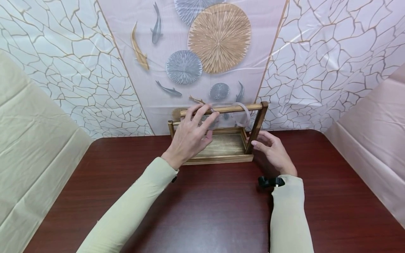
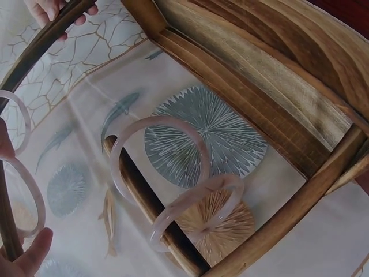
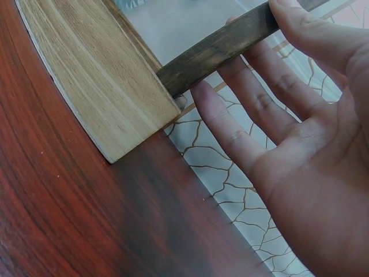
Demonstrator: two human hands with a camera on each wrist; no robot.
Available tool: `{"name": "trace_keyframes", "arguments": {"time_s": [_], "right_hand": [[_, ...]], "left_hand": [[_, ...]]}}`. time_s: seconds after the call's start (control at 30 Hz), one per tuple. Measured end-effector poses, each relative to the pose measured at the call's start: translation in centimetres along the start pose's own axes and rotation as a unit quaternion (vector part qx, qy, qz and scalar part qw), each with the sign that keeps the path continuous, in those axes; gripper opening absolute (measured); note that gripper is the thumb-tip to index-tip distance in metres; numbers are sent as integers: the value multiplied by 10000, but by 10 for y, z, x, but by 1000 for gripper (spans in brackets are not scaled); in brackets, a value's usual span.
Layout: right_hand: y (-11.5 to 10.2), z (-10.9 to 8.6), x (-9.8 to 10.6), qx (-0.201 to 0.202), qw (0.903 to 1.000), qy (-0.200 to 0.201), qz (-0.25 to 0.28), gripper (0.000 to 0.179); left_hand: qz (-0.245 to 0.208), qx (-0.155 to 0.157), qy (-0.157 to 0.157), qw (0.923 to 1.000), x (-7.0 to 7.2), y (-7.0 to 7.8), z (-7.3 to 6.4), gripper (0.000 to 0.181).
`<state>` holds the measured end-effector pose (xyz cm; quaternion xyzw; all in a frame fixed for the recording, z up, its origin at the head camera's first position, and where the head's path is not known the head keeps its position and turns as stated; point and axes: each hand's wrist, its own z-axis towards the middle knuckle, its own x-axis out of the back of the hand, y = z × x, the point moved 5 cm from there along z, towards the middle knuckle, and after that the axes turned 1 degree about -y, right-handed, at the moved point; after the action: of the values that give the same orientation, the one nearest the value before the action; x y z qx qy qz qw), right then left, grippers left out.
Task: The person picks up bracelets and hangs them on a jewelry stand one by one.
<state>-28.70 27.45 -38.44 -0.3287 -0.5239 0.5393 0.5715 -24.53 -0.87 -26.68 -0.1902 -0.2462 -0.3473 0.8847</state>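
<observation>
A wooden bangle stand (image 1: 257,128) with a shallow tray base and two crossbars stands toward the back of the table. My left hand (image 1: 189,135) is at the front upper bar, its thumb and fingers pinching a translucent pale pink bangle (image 2: 39,196) that encircles the bar. Farther right on that bar hangs another bangle (image 1: 248,115). On the rear bar, the left wrist view shows two more, one bangle (image 2: 161,121) beside a second bangle (image 2: 193,196). My right hand (image 1: 275,151) holds the stand's right post (image 3: 230,49) between thumb and fingers.
The dark red-brown table (image 1: 202,207) spreads in front of the stand. Behind it rises a patterned backdrop (image 1: 142,80) with fish and round leaf motifs. Pale fabric panels (image 1: 28,147) slope along both sides. A black wrist device (image 1: 269,181) is strapped at my right cuff.
</observation>
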Motion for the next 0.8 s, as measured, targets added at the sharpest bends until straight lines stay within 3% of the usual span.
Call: {"name": "trace_keyframes", "arguments": {"time_s": [0.8], "right_hand": [[1, -2, -1, 128, 9997, -80, 216, 35]], "left_hand": [[-172, -75, 5, 9998, -8, 5, 8, 53]]}}
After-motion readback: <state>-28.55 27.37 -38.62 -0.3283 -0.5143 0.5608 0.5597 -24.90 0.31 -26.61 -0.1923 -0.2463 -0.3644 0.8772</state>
